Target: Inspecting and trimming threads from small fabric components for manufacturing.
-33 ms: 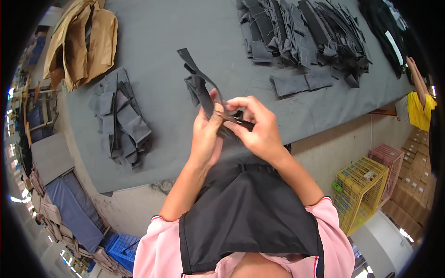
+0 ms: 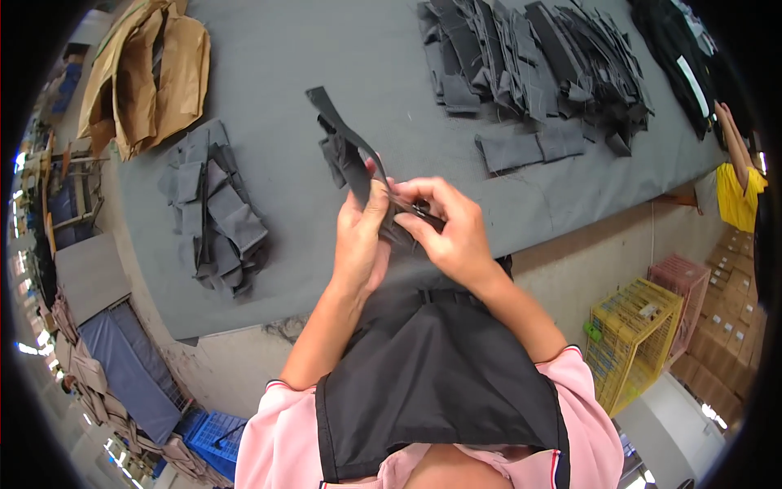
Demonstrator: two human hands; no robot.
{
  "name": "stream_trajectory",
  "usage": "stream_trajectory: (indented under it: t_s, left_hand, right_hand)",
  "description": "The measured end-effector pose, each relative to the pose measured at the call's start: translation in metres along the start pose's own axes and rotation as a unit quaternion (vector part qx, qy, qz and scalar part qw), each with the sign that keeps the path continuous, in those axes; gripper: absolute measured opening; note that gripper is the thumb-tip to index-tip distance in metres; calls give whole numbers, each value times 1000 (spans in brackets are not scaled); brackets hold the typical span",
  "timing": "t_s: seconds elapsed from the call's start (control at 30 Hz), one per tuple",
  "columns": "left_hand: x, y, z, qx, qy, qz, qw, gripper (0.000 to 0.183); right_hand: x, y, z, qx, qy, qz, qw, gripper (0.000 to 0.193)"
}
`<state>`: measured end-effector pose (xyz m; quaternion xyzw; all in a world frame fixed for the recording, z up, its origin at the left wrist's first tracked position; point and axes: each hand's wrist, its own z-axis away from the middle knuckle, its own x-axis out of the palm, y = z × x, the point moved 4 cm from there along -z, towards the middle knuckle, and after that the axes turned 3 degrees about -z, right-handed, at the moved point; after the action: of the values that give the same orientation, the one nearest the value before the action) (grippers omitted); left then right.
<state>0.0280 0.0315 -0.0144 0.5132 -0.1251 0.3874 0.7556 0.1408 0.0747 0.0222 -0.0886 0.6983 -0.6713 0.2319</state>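
My left hand (image 2: 361,232) pinches a folded dark grey fabric strip (image 2: 352,167) between thumb and fingers, above the near part of the table. The strip's far end sticks up and away to the left, and its near end hangs between my hands. Close against it on the right, my right hand (image 2: 454,228) is closed round a small dark tool with a metallic glint, which looks like thread snips (image 2: 429,216). The thumb and index finger of that hand also reach to the strip's edge. My fingers partly hide the tool's tips.
Piles of grey fabric pieces lie on the grey-covered table (image 2: 326,49): one at left (image 2: 216,212), a bigger one at far right (image 2: 521,65). A single folded piece (image 2: 529,148) lies nearer. A brown paper bag (image 2: 175,77) stands far left; yellow crates (image 2: 635,342) stand below right.
The far end of the fabric strip has shifted slightly left. My right hand has moved a little, its index finger lower and closer to the strip.
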Motion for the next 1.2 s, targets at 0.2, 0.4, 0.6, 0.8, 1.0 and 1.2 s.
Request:
stream_trajectory:
  t_s: [0.2, 0.4, 0.6, 0.8, 1.0, 1.2]
  left_hand:
    - [-1, 11, -7, -7, -42, 50, 998, 51]
    - [6, 15, -5, -45, -52, 82, 994, 54]
    - [-3, 20, -12, -61, -99, 200, 973, 53]
    - [-8, 20, -15, -63, -121, 231, 963, 53]
    - [-6, 19, -12, -68, -117, 236, 962, 52]
    - [-9, 19, -12, -60, -131, 253, 957, 52]
  right_hand:
    - [4, 4, 26, -55, -7, 53, 997, 28]
    - [5, -8, 13, -134, 40, 90, 986, 28]
    - [10, -15, 29, -85, 41, 66, 993, 27]
    - [6, -21, 32, -172, 35, 200, 964, 26]
    - [10, -23, 31, -209, 29, 220, 953, 25]
    - [8, -24, 35, -218, 41, 219, 950, 26]
